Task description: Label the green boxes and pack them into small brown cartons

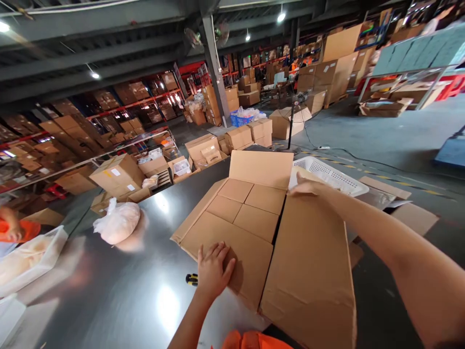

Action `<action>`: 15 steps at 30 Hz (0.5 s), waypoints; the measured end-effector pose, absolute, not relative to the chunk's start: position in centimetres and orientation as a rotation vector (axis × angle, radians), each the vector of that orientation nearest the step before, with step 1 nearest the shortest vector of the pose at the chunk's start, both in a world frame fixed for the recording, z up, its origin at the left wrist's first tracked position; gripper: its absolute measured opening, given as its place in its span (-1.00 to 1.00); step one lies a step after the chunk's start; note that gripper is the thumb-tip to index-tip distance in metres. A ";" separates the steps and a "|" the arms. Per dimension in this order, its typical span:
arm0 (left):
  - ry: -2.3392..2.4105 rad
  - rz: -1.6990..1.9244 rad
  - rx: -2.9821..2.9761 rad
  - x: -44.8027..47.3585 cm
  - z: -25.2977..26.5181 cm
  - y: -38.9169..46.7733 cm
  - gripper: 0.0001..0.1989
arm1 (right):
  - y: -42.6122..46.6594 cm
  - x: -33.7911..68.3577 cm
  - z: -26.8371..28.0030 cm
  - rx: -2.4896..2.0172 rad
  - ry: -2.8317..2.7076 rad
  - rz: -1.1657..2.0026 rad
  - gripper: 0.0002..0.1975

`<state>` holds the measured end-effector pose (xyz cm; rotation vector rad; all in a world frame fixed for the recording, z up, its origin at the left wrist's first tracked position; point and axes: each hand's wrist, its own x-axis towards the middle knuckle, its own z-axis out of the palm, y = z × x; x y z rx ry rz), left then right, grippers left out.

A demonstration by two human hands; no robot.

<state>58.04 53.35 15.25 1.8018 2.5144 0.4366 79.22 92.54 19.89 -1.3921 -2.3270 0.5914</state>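
A large brown carton [308, 271] lies open on the dark, shiny table [152, 295]. Its far flap stands up, and its right flap is folded outward. Several smaller cardboard boxes [256, 220] sit packed inside, at the far side. My left hand [214, 269] rests palm down, fingers spread, on the brown cardboard at the near left. At the far right corner, my right hand [307, 186] is at the top of the right flap, its fingers stretched to the left. A yellow and black tool [192, 279], partly hidden, lies beside my left wrist.
A tied plastic bag [118, 222] sits on the table's left. Beyond it, a white basket [31, 261] stands near another person's hand [15, 233]. A perforated white basket [329, 173] is behind my right hand. Cartons [118, 174] line the table's far side; a black stand [291, 121] rises behind.
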 end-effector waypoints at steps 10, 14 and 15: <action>2.369 0.713 1.586 57.6 13.5 52.0 -0.61 | 87.8 80.1 18.0 -0.980 -2.811 0.670 -0.31; 2.451 1.168 1.088 55.1 12.5 51.4 -0.71 | 87.1 80.4 19.0 -0.934 -3.170 0.449 -0.26; 2.531 1.307 0.834 53.7 12.5 51.4 -0.74 | 87.0 79.8 19.3 -0.957 -3.184 0.448 -0.27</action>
